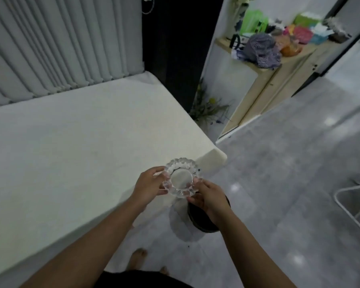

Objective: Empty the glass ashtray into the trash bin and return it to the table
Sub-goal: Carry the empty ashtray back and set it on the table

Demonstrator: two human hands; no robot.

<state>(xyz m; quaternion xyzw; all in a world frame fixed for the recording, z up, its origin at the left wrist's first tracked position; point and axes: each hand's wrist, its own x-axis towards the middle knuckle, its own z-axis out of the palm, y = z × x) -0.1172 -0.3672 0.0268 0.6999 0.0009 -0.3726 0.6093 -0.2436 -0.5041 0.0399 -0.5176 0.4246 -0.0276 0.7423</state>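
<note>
Room reading dim, cool grey cast. Overhead light glaring as white spots on glossy floor (299,163). Soft shadow lying beside trash bin (204,221). Wide-angle lens bowing curtain (60,44) and table (71,142) edges. Whole frame looking soft; far shelf clutter (279,42) blurring.

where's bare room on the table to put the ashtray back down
Nearly all the white table shows bare, from the curtain side to the near edge and out to the right corner. The glass ashtray, held by the left hand and right hand, is at that corner, trash bin below.
</note>
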